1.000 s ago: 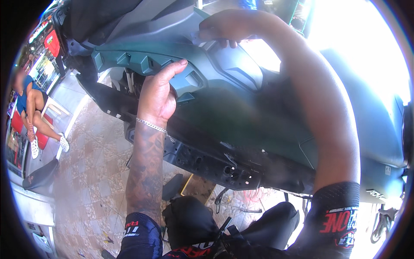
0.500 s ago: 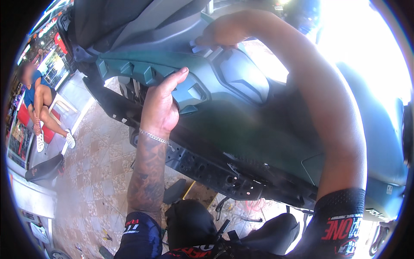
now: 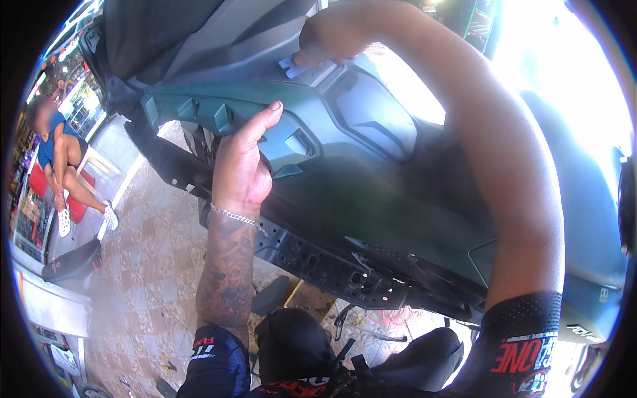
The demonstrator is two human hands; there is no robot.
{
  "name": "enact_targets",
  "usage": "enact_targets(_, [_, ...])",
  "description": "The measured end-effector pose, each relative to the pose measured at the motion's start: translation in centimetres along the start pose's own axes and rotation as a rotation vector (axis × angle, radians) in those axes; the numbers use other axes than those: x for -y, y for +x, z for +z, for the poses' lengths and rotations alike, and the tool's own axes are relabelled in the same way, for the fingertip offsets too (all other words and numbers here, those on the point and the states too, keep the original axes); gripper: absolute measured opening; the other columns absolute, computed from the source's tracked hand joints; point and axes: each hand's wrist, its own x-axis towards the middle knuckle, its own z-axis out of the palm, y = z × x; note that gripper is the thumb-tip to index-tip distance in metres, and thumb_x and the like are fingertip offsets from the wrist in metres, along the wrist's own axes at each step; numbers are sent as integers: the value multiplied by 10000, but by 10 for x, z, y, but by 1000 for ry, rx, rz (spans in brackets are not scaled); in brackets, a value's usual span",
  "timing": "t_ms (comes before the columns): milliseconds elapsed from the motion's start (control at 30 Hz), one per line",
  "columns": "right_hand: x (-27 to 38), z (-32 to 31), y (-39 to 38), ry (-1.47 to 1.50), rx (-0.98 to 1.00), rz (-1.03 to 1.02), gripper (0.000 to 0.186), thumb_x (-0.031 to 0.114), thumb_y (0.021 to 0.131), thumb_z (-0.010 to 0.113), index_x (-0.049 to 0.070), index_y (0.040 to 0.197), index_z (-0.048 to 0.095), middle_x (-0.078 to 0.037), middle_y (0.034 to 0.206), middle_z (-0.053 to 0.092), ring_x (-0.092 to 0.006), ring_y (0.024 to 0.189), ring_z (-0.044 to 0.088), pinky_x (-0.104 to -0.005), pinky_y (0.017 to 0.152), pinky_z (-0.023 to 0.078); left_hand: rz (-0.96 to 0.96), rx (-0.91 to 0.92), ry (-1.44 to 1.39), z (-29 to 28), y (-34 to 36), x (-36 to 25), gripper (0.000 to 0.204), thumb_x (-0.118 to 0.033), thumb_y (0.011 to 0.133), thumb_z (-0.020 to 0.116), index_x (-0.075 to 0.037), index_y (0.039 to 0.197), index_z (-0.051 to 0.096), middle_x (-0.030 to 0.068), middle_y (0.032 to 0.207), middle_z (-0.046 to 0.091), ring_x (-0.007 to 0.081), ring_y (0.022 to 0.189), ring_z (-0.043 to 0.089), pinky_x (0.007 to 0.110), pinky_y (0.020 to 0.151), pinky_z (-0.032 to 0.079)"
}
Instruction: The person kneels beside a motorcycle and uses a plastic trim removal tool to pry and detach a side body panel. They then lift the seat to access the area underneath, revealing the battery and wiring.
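Observation:
A dark green scooter side panel [image 3: 371, 192] stretches across the middle, with a grey raised cover [image 3: 371, 116] on its upper part. My left hand [image 3: 244, 162] is wrapped round the panel's lower edge, thumb on the outer face and the other fingers hidden behind. Across the top reaches my right arm; my right hand [image 3: 332, 36] is closed on a small blue-grey flat piece with a notched end [image 3: 290, 66]. That piece lies against the bodywork beside the grey cover. Its exact kind is not clear, and my right fingertips are partly hidden.
Below the panel runs a black perforated frame rail [image 3: 318, 265]. A yellow-edged box [image 3: 308, 298] and a dark pad [image 3: 271, 295] lie on the tiled floor [image 3: 146, 285]. At the left a person [image 3: 60, 146] sits on a red seat near a dark scooter saddle [image 3: 71, 261].
My right hand and the notched piece have shifted slightly left and up along the bodywork. The left hand keeps its hold on the panel edge. The whole view has moved a little.

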Motion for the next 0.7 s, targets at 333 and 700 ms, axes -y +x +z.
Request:
enact_targets(333, [18, -11, -14, -100, -28, -8, 486, 431, 977, 515, 3, 904, 732, -162, 851, 717, -313, 793, 687, -440, 790, 521, 30, -11, 10, -3, 1, 2, 310, -11, 846, 718, -42, 1144, 638, 51, 1074, 665, 168, 992, 650, 326, 896, 526])
enact_targets(700, [35, -16, -23, -351, -249, -3, 437, 499, 903, 606, 96, 972, 759, -121, 982, 727, -329, 962, 676, -447, 842, 517, 42, 32, 2, -7, 3, 4, 325, 13, 842, 710, -30, 1154, 629, 59, 1076, 665, 174, 1000, 646, 324, 912, 518])
